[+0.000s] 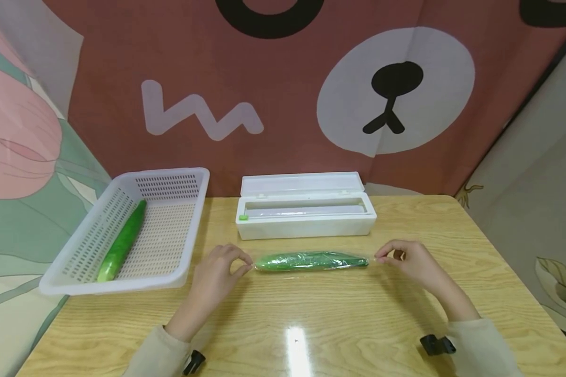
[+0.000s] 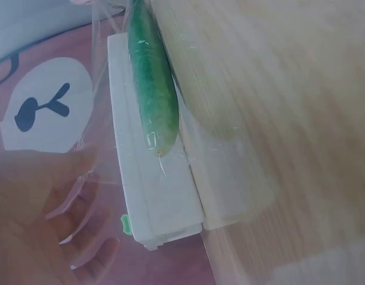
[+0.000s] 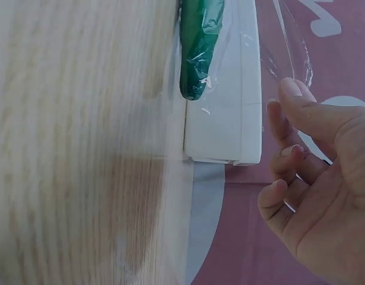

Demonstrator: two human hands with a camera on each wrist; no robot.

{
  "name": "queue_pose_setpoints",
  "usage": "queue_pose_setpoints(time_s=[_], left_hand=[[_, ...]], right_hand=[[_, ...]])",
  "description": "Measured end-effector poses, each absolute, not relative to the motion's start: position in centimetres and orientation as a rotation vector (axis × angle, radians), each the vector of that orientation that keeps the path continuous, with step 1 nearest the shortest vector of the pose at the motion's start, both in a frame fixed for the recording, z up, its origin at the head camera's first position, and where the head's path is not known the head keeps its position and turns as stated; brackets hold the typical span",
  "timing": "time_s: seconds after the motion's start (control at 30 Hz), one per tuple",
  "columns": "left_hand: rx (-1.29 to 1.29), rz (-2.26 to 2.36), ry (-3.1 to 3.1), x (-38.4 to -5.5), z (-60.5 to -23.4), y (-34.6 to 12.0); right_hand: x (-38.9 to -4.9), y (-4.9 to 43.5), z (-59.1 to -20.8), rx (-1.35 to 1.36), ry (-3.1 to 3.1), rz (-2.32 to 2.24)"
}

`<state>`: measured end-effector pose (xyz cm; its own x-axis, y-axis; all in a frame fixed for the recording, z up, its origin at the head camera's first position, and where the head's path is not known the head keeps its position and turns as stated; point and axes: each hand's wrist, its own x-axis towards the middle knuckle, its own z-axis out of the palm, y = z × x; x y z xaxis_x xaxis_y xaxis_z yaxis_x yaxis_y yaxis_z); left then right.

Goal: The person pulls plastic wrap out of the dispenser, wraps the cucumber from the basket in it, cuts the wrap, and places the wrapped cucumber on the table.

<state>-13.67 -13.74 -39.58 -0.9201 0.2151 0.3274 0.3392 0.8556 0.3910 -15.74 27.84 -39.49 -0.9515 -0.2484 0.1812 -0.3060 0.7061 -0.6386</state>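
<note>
A green cucumber (image 1: 311, 261) wrapped in clear plastic film lies lengthwise between the two hands in the head view. At its left end my left hand (image 1: 218, 273) pinches the gathered film between thumb and forefinger. My right hand (image 1: 412, 263) pinches the film at the opposite end, the darker tip. Clear film (image 3: 283, 35) stretches up to the right fingertips in the right wrist view. In the left wrist view, film runs past the cucumber (image 2: 154, 89) toward the left hand (image 2: 40, 208), whose lower fingers are loosely curled.
Behind the cucumber stands a white cling film box (image 1: 306, 228) with its lid raised, a roll inside and a green slider (image 1: 243, 217) at the left. A white plastic basket (image 1: 195, 230) on the left holds another cucumber (image 1: 122, 243). A patterned curtain (image 1: 283, 78) hangs behind the wooden table (image 1: 339, 314).
</note>
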Motion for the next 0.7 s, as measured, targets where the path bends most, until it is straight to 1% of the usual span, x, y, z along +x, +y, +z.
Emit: queue_pose_setpoints(time_s=[0.27,0.43,0.7], left_hand=[[-0.579,-0.603,-2.758,-12.9,-40.2,-13.9],[-0.673,-0.522,-2.764,-13.1,-40.7,-14.2],[-0.740,-0.413,-2.789,-13.5,-41.2,-14.4]], right_hand=[[-15.4,27.9,-40.0,0.519,-2.877,1.099],[-15.4,27.6,-40.2,0.551,-2.912,1.050],[-15.7,27.4,-40.8,0.567,-2.992,0.973]])
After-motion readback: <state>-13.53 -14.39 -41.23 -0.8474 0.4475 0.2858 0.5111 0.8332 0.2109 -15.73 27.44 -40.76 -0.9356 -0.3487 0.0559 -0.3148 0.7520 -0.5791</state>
